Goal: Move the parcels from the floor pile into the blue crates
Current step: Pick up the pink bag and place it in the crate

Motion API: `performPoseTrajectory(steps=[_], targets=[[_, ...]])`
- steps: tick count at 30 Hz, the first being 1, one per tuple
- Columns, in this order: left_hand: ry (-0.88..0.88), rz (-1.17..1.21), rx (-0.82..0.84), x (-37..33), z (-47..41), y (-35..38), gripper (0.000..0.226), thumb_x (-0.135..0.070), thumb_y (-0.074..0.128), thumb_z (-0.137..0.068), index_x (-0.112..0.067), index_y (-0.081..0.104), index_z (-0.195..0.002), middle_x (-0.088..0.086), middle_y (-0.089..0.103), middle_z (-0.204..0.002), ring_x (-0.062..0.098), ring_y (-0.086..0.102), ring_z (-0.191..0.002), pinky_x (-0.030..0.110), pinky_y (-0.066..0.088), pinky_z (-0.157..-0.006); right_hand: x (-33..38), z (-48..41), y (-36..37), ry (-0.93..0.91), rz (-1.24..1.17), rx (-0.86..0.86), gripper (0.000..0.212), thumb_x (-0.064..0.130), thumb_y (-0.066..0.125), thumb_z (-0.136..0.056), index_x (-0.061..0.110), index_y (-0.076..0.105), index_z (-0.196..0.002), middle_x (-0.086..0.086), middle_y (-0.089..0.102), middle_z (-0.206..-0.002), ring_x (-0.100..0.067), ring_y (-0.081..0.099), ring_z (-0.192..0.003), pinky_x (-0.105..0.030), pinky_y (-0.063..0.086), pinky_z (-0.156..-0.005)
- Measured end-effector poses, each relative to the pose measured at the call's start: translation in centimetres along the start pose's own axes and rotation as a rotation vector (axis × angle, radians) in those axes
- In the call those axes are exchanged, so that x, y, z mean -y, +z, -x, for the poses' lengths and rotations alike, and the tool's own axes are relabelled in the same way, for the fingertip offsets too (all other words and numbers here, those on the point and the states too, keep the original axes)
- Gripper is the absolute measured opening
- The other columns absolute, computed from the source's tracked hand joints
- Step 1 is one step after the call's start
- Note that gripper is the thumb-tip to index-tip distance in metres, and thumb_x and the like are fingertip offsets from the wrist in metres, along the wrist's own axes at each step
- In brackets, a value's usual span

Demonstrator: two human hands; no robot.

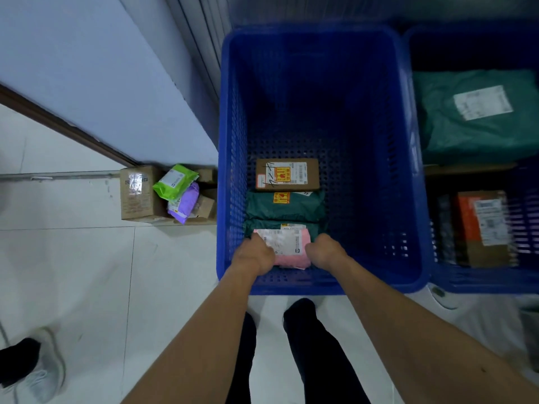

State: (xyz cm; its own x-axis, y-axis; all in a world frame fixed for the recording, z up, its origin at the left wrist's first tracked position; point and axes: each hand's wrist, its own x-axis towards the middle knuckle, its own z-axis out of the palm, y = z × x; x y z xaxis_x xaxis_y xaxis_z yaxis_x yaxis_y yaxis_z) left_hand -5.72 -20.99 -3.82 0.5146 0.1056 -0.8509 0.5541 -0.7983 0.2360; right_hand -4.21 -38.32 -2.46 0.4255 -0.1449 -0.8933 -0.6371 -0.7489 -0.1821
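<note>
Parcel sorting room, labelled courier parcels (287, 174) in blue plastic crates (408, 170), more parcels piled on tiled floor (73, 258)

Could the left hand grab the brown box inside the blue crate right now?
Probably yes, once it lets go: the left hand grips the pink parcel, but the brown box lies uncovered just beyond the green parcels.

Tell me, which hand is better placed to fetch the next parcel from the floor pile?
Left, probably. Both hands hold the pink parcel in the blue crate, but the floor pile lies beyond the crate's left wall, nearest the left hand; the right hand would have to reach across.
</note>
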Motion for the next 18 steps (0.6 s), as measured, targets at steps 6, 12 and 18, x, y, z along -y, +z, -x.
performPoseTrajectory(steps=[6, 12, 18], targets=[[0.123, 0.064, 0.062, 0.5, 6.9, -3.5, 0.042, -0.032, 0.054, -0.095, -0.012, 0.053, -0.132, 0.007, 0.059, -0.128, 0.029, 0.057, -0.116, 0.031, 0.044, -0.089, 2.4, 8.7, -1.0, -0.027, -0.007, -0.061, 0.042, 0.022, 0.045, -0.097, -0.001, 0.052, -0.132, -0.018, 0.057, -0.129, -0.031, 0.056, -0.102, -0.032, 0.040, -0.075], [0.195, 0.013, -0.014, 2.0, 13.0, -7.7, 0.024, -0.028, 0.055, -0.097, -0.007, 0.058, -0.108, 0.020, 0.062, -0.119, 0.033, 0.059, -0.105, 0.035, 0.044, -0.080, 4.8, 17.5, -0.4, -0.058, -0.022, -0.091, 0.040, 0.022, 0.044, -0.101, -0.002, 0.050, -0.133, -0.019, 0.055, -0.133, -0.033, 0.057, -0.110, -0.033, 0.043, -0.079], [0.193, -0.018, -0.066, 5.2, 18.0, -12.2, 0.041, -0.030, 0.053, -0.100, 0.002, 0.060, -0.125, 0.019, 0.060, -0.128, 0.035, 0.057, -0.119, 0.037, 0.045, -0.095, 6.3, 23.2, 2.2, -0.129, -0.052, -0.066, 0.027, 0.019, 0.048, -0.101, 0.005, 0.054, -0.124, -0.012, 0.044, -0.109, -0.022, 0.041, -0.096, -0.031, 0.035, -0.082]])
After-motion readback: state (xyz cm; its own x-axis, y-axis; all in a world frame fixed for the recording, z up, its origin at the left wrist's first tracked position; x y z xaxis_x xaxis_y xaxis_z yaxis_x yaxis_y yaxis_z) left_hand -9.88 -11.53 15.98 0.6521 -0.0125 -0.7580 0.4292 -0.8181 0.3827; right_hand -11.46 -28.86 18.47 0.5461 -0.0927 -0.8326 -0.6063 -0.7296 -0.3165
